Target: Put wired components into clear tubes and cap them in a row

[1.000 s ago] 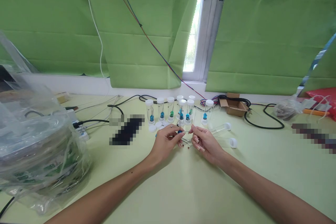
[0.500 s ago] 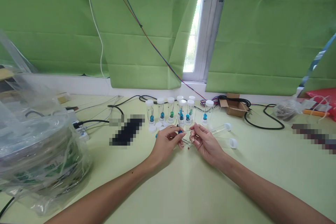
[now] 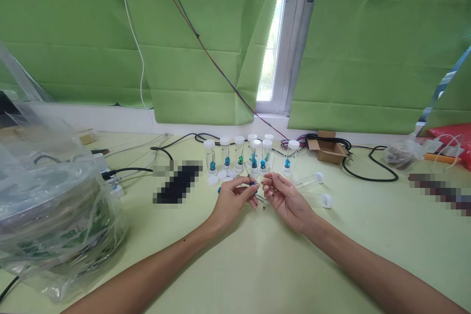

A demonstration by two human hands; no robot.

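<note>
At the centre of the head view, the left hand pinches a small blue piece with thin wires, while the right hand has its fingertips pressed together around a thin strand beside it. Capped clear tubes stand in a row just beyond, blocking the way back; another tube lies right of centre. A plastic-wrapped bundle crowds the left side. The pale green tabletop stretches between the forearms and across the lower right, its far edge meeting a white wall under green blinds.
</note>
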